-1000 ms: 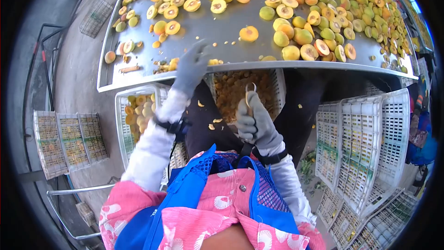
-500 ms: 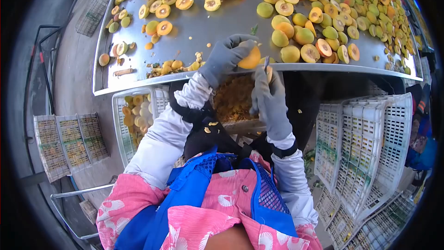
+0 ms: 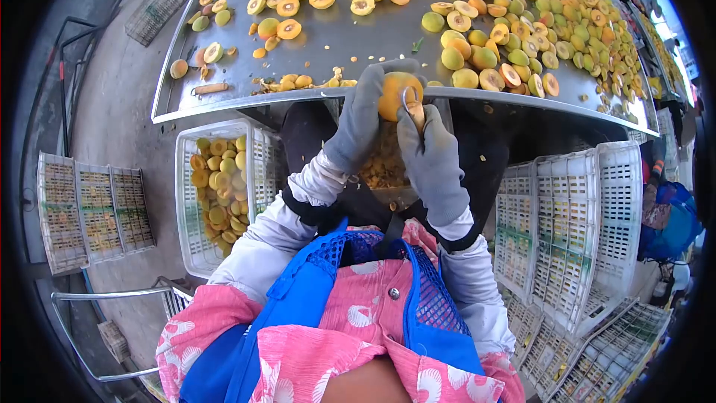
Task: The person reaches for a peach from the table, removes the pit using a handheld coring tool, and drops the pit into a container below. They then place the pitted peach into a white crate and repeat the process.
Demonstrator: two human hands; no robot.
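My left hand point(image 3: 358, 116), in a grey glove, is closed around an orange-yellow peach point(image 3: 390, 98) just in front of the table edge. My right hand point(image 3: 435, 168), gloved as well, grips a small pitting knife point(image 3: 415, 114) by its wooden handle. Its curved metal blade lies against the right side of the fruit. Below the hands, a container of peach scraps point(image 3: 384, 160) sits between my knees, partly hidden by the gloves.
Many halved peaches point(image 3: 514, 37) cover the metal table point(image 3: 358, 30). Scraps point(image 3: 298, 83) and a wooden stick point(image 3: 209, 89) lie along its front edge. At left stands a white crate point(image 3: 186, 213) of peach halves; stacked crates point(image 3: 567, 224) stand at right. A person point(image 3: 671, 213) is at far right.
Both hands have come closer together and slightly toward my body. The knife, held apart from the peach before, now touches it. The view has shifted a little.
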